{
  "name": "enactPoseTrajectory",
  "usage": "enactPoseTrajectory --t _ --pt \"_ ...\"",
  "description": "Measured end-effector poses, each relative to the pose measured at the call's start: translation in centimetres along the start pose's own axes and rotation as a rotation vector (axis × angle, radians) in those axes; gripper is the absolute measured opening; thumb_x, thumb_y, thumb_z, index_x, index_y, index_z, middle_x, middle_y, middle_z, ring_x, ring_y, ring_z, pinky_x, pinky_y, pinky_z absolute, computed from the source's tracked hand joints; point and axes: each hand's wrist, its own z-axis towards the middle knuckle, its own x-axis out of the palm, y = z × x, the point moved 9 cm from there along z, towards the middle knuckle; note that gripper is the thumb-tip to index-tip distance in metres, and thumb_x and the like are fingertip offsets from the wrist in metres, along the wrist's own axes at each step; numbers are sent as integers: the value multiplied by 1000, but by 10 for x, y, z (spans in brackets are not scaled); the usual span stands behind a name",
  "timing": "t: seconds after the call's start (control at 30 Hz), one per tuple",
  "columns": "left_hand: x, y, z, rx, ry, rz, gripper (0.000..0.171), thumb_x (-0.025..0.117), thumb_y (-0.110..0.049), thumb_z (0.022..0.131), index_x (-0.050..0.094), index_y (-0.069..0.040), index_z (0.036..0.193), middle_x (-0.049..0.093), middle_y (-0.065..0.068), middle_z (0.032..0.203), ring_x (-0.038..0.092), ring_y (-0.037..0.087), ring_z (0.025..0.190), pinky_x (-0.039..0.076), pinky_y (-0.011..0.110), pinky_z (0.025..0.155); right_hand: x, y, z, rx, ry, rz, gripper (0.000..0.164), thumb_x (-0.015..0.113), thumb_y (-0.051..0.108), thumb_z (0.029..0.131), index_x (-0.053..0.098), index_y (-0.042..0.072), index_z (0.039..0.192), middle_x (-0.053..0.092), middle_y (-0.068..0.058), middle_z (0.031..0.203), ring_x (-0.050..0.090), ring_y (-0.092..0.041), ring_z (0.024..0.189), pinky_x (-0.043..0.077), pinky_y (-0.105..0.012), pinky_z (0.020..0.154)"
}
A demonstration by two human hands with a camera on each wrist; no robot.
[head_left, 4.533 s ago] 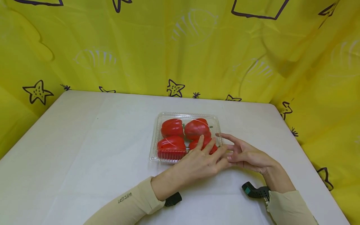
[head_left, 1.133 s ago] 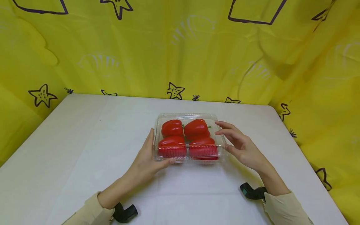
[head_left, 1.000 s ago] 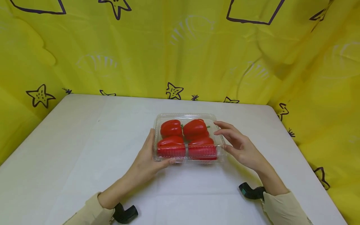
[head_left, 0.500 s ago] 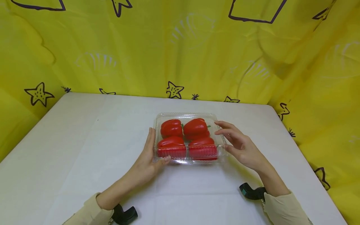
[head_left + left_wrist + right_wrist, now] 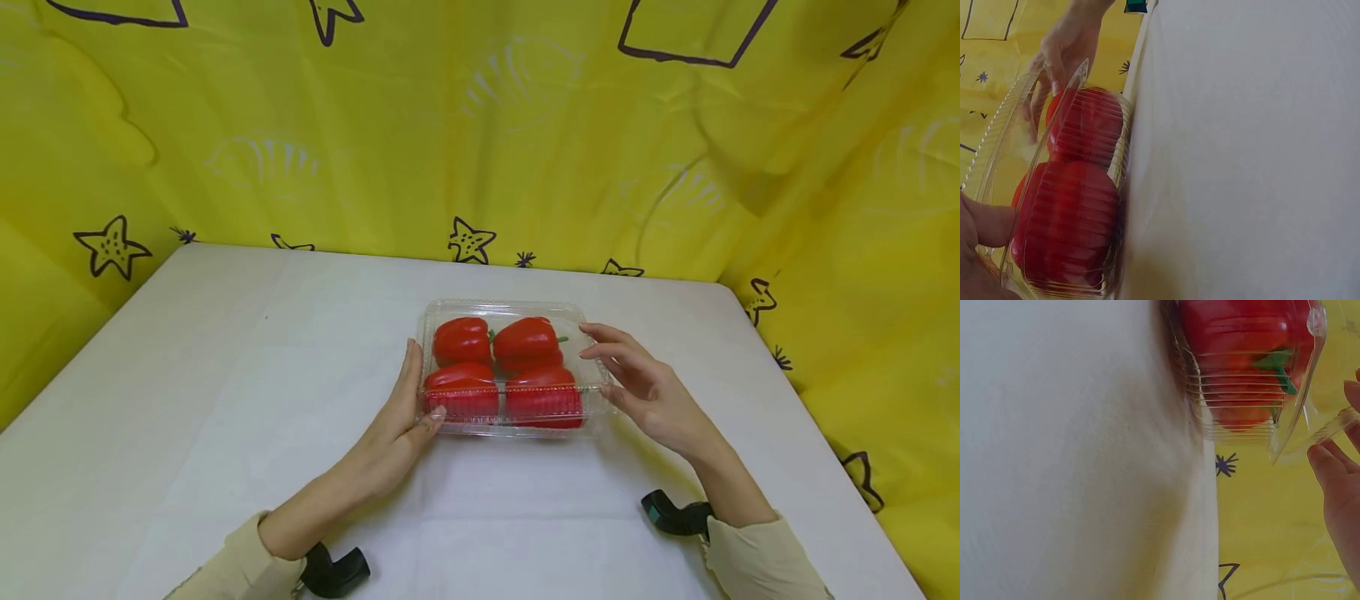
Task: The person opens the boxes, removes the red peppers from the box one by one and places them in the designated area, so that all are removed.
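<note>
A clear plastic clamshell box stands on the table with several red bell peppers inside. Their green stems show through the plastic in the right wrist view. My left hand grips the box's left side, fingers along the wall and thumb against the rim near the front corner. At the right, my right hand pinches the edge of the lid between thumb and fingers. On that side the lid's edge stands slightly apart from the base.
A white cloth covers the table. Behind it and along its sides hangs a yellow curtain with starfish drawings. Black wrist cameras sit below both hands.
My left hand has gone from the box's front right to its left side. Lately its thumb has slid left along the front rim. The right hand stays at the right edge.
</note>
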Motion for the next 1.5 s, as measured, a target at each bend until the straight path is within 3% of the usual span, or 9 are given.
enactPoseTrajectory --t 0.2,0.47,0.6,0.67,0.77,0.9,1.0,1.23,1.5 --pt "-4 3 3 -53 9 68 94 59 -22 98 -12 -13 159 -11 2 168 -5 25 156 10 54 124 0 -1 -1 7 4 4 48 56 -18 88 58 5 129 35 -17 155 33 -13 146 32 -14 113" --pt "-17 16 11 -174 21 33 114 77 -32 84 -5 -14 160 8 6 168 13 32 155 29 60 116 0 -2 1 0 0 12 49 55 -16 90 55 3 135 35 -19 156 35 -14 146 34 -15 112" --pt "-17 14 15 -118 75 41 113 78 -36 83 -2 -17 160 13 6 166 19 31 152 35 63 113 -2 1 5 14 -8 -20 51 56 -11 92 52 6 140 36 -15 156 38 -10 144 39 -15 108" --pt "-18 10 18 -80 94 75 113 78 -40 82 -1 -20 161 15 3 165 22 28 150 37 62 112 -4 3 7 6 -17 -32 51 55 -10 93 51 5 142 37 -17 156 41 -10 141 44 -15 104" --pt "-20 4 24 -51 106 201 118 77 -51 79 -2 -20 161 12 6 166 20 30 151 37 62 112 -7 5 11 -4 -38 -38 52 54 -10 94 47 2 144 38 -18 155 43 -12 139 51 -16 97" --pt "-22 2 30 -68 109 428 130 73 -69 73 -3 -10 160 4 14 168 9 36 154 23 60 120 -10 5 14 11 -73 -42 58 53 -12 94 43 5 148 41 -12 155 44 -9 140 53 -16 93" --pt "-22 3 31 -82 115 536 135 72 -74 68 -1 -6 159 5 14 168 7 37 155 18 58 123 -12 5 18 25 -101 -44 61 51 -13 94 42 10 150 43 -9 155 43 -6 140 50 -15 96" --pt "-22 1 30 -73 128 653 132 71 -77 67 16 2 157 12 19 166 12 37 154 19 58 123 -20 6 29 68 -209 -88 61 55 -2 98 38 20 153 48 -7 150 48 -6 133 47 -11 97" --pt "-22 -4 29 -85 162 685 134 71 -78 67 14 4 156 11 20 166 10 37 154 18 56 123 -28 -1 36 72 -290 117 52 55 2 99 38 8 148 48 -13 146 51 -15 135 45 -13 102"
